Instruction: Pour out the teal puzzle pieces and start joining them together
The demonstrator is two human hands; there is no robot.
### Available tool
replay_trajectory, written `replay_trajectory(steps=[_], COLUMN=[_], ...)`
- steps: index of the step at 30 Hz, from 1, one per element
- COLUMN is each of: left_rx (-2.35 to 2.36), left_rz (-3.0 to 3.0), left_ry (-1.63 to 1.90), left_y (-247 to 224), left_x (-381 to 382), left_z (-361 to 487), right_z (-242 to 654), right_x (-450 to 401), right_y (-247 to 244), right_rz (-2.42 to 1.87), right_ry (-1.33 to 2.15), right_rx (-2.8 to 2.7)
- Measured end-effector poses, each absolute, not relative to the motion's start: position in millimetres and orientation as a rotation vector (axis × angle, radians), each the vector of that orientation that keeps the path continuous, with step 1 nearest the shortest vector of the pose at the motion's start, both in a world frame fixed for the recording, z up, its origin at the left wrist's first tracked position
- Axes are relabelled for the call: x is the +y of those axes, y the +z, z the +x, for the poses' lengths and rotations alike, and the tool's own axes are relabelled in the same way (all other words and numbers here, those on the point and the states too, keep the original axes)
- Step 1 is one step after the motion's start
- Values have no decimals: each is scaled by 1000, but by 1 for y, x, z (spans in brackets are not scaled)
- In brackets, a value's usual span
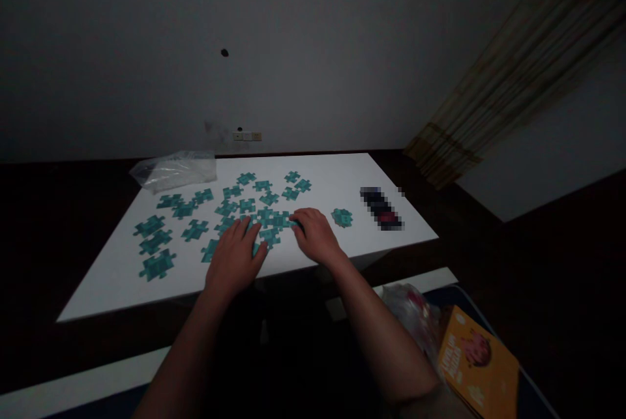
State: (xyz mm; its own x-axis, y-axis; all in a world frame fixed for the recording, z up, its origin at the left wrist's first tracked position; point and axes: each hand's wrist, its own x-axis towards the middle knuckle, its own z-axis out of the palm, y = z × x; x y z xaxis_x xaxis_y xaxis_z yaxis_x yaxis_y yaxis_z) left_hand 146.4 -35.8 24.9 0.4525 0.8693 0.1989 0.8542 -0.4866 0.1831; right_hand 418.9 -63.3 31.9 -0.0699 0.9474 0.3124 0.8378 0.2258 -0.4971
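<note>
Many teal jigsaw puzzle pieces lie face up on a white table (pixel 313 171). My left hand (pixel 233 255) rests flat over some of them, fingers stretched and thumb apart, covering parts of the pieces below. My right hand (pixel 315 234) is curled, with thumb and fingertips closed on a teal puzzle piece (pixel 293 220) at the right end of a cluster. Between my hands a few pieces (pixel 267 218) lie against one another. To the right of my right hand sits a small stack of puzzle pieces (pixel 342 217).
A clear plastic bag (pixel 178 170) lies at the table's back left corner. A blurred-out dark object (pixel 381 209) is on the right side. Below right, an orange puzzle box (pixel 479 363) and a clear bag (pixel 413 315) rest beside my right forearm. A curtain (pixel 469 100) hangs at right.
</note>
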Motion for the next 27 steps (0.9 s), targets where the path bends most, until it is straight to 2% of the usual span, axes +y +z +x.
replay_trajectory(steps=[17,27], left_rx=[1469,1501], left_rz=[2583,2495], left_ry=[531,421], left_y=[29,43], left_x=[-38,-46], left_z=[148,151], right_z=[429,431], right_x=[-57,-54], right_y=[14,7], right_rz=[-1504,-1538], right_ry=[223,191], right_rx=[-1832,-1775])
